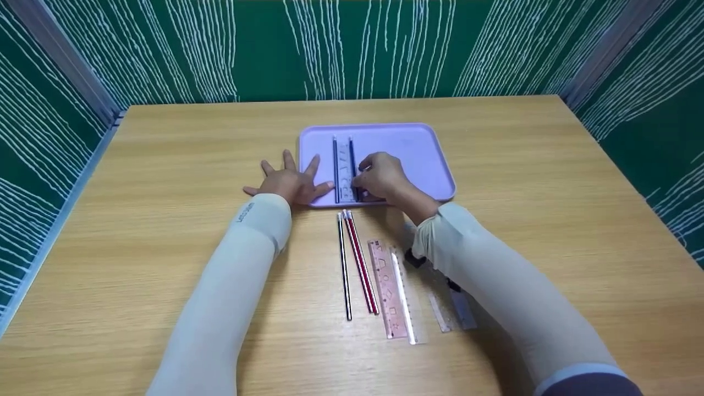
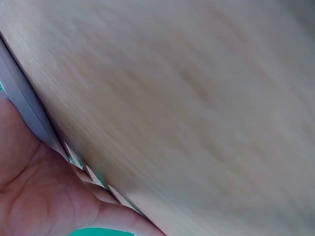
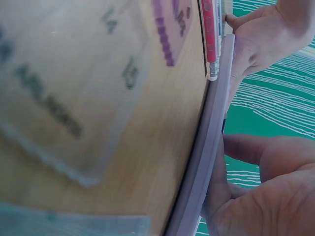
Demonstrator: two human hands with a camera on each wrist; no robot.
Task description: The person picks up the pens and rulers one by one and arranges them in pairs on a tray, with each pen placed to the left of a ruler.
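A light purple tray (image 1: 396, 137) lies on the table. In it, a dark pencil (image 1: 336, 165), a clear stencil ruler (image 1: 345, 159) and a second dark pencil (image 1: 352, 154) lie side by side, lengthwise away from me. My right hand (image 1: 382, 176) is over the tray, thumb and curled fingers pinching the second dark pencil near its lower half. Fingers spread wide, my left hand (image 1: 291, 184) rests across the tray's left edge, thumb tip close by the first pencil. In the left wrist view, the left palm (image 2: 44, 196) shows against the tray's rim (image 2: 24, 98).
In front of the tray lie a black-striped pencil (image 1: 344, 264), red pencils (image 1: 363, 269), a pink stencil ruler (image 1: 388, 291) and a clear ruler (image 1: 404, 297). More clear rulers (image 1: 439, 311) are partly under my right forearm. Green, white-streaked panels (image 1: 264, 49) stand behind the table.
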